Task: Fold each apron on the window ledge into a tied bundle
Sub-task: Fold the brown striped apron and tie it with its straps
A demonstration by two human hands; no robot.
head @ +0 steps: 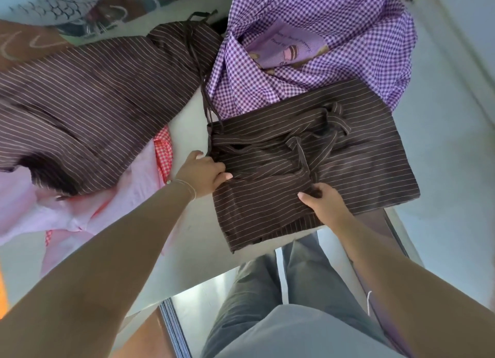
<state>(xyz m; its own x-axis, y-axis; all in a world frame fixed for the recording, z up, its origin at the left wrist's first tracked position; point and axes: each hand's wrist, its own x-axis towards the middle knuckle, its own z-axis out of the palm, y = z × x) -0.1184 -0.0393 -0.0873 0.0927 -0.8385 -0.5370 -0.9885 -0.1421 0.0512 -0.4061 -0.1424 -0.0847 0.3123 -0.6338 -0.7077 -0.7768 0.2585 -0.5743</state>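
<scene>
Your biggest risk here is the fold coming undone: the folded brown striped apron (308, 170) lies at the near edge of the window ledge (192, 132), one corner hanging past it, so a sideways tug on the straps could drag it off or skew its layers. The loose strap (207, 100) trailing up toward the purple gingham apron (321, 36) could also snag that cloth as you pull. Your left hand (201, 174) has its fingers curled, pinching fabric or strap at the apron's left edge. Your right hand (321, 199) is likewise curled, gripping the strap near the middle of the front edge. A second brown striped apron (93, 103) lies unfolded to the left.
</scene>
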